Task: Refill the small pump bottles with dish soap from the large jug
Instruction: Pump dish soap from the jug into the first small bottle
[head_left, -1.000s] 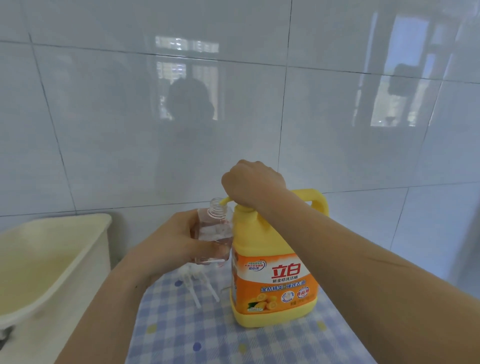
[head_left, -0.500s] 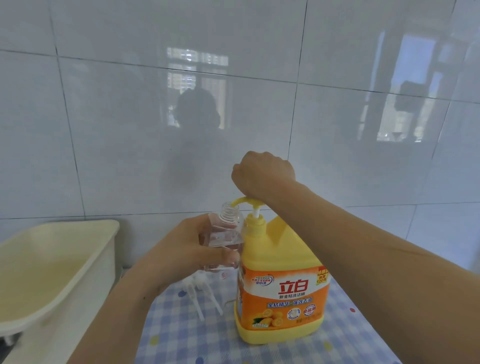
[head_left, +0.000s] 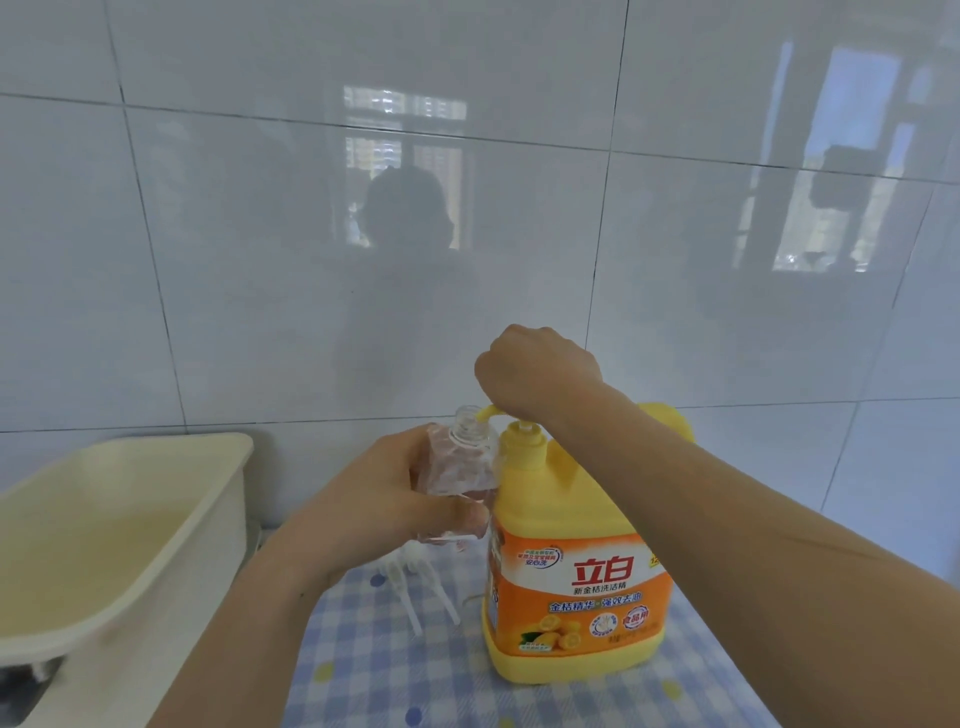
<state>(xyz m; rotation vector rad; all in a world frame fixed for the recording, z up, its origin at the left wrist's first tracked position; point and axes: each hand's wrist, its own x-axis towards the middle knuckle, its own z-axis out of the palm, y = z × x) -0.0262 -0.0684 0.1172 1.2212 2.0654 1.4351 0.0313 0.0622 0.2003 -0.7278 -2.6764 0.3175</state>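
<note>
A large yellow dish soap jug with an orange label stands on the blue checked tablecloth. My right hand, curled into a fist, presses down on the jug's yellow pump head. My left hand grips a small clear bottle with no cap, held tilted against the jug's left side. The bottle's open neck sits right under the pump spout. White pump tops with their tubes lie on the cloth below the bottle.
A cream plastic basin stands to the left of the table. White glossy wall tiles rise directly behind the jug. The checked cloth stretches toward me in front of the jug.
The pump head rose from its lowest position, then my right fist pushed it partway down again. My left hand kept the bottle's neck under the spout throughout.
</note>
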